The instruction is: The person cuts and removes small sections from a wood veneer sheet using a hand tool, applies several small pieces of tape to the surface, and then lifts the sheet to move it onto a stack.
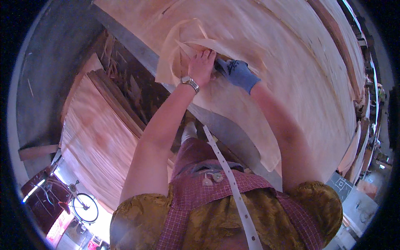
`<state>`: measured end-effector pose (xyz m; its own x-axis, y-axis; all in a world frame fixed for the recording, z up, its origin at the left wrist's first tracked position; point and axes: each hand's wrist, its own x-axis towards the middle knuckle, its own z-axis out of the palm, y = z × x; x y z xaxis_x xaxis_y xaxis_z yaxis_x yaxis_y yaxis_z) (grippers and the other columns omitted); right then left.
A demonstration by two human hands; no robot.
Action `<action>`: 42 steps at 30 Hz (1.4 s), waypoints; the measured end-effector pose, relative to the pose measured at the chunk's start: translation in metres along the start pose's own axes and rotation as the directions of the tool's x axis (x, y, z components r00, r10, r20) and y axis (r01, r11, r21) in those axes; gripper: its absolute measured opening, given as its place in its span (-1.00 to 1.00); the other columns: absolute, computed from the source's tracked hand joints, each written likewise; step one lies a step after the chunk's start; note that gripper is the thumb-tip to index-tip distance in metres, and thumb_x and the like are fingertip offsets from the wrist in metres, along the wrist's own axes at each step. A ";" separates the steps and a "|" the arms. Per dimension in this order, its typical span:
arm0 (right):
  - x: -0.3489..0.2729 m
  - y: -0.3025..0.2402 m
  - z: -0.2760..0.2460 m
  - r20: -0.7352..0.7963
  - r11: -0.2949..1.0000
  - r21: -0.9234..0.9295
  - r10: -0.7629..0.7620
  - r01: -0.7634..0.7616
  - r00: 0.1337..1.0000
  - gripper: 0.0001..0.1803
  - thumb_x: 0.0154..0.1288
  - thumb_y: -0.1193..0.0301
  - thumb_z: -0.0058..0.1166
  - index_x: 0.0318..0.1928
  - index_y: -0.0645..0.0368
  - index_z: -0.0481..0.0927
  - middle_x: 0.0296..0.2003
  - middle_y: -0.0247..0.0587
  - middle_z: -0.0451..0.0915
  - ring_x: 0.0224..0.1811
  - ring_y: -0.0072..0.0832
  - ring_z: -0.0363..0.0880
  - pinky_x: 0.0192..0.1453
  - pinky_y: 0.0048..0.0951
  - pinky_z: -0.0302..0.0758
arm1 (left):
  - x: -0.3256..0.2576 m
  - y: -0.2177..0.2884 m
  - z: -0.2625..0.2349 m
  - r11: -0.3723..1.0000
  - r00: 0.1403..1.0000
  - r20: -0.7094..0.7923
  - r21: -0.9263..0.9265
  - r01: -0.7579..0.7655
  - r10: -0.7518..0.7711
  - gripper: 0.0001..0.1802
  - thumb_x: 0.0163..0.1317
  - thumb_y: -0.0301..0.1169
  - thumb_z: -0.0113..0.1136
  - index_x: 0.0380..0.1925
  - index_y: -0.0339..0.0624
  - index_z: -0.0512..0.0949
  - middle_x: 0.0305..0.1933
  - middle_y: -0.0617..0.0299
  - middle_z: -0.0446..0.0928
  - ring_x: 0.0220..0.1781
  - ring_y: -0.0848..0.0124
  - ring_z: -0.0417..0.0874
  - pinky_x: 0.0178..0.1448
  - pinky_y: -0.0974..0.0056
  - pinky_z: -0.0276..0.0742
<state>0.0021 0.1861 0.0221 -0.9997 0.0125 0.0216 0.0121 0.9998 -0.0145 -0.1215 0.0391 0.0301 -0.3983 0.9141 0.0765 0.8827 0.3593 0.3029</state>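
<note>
My left hand, bare and with a metal watch at the wrist, lies with its fingers stretched out on a loose piece of thin wood veneer. Close beside it, my right hand wears a blue-grey glove and is closed. Something dark shows at its fingertips, too small and blurred to name. Both hands are over a broad pale veneer sheet. Curled and torn veneer pieces rise just beyond my fingers.
On the left stands another stack of veneer, with dark scraps in the gap beside it. A grey edge runs under the sheet near my body. A white perforated strip hangs down my front. A bicycle stands at lower left.
</note>
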 end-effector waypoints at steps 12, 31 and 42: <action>-0.134 0.063 -0.010 0.055 0.984 0.160 0.074 -0.082 0.996 -0.71 0.45 0.24 -0.17 0.04 0.07 0.45 -0.45 -0.09 0.61 -0.50 -0.18 0.61 -0.53 -0.19 0.44 | 0.007 0.013 -0.005 0.997 0.987 0.152 0.067 0.049 -0.059 -0.40 -0.10 -0.31 0.43 0.04 0.06 0.51 0.20 0.14 0.36 0.31 0.11 0.35 0.17 0.01 0.53; -0.357 0.019 -0.014 0.290 0.861 -0.146 0.508 -0.487 0.811 -0.58 0.44 0.22 -0.16 0.14 0.25 0.33 -0.53 -0.12 0.59 -0.62 -0.24 0.59 -0.68 -0.16 0.35 | -0.026 0.176 0.098 0.991 0.988 0.151 0.128 -0.044 0.025 0.04 -0.15 0.02 0.41 0.40 0.11 0.21 0.49 0.11 0.11 0.49 -0.05 0.00 0.41 -0.30 0.02; -0.443 -0.054 -0.017 0.405 0.608 -0.089 0.746 -0.789 0.529 -0.63 0.41 0.31 -0.17 0.18 0.10 0.32 -0.44 -0.05 0.62 -0.52 -0.17 0.65 -0.62 -0.13 0.43 | -0.069 0.285 0.095 0.970 0.919 0.322 0.014 -0.244 0.227 -0.04 -0.09 -0.05 0.41 0.38 0.29 0.21 0.53 0.20 0.06 0.55 -0.04 -0.06 0.46 -0.41 -0.22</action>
<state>0.4451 0.1272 0.0301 -0.5286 0.7463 -0.4044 0.7980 0.5994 0.0632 0.1808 0.0963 0.0212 -0.0853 0.9823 -0.1670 0.9567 0.1276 0.2616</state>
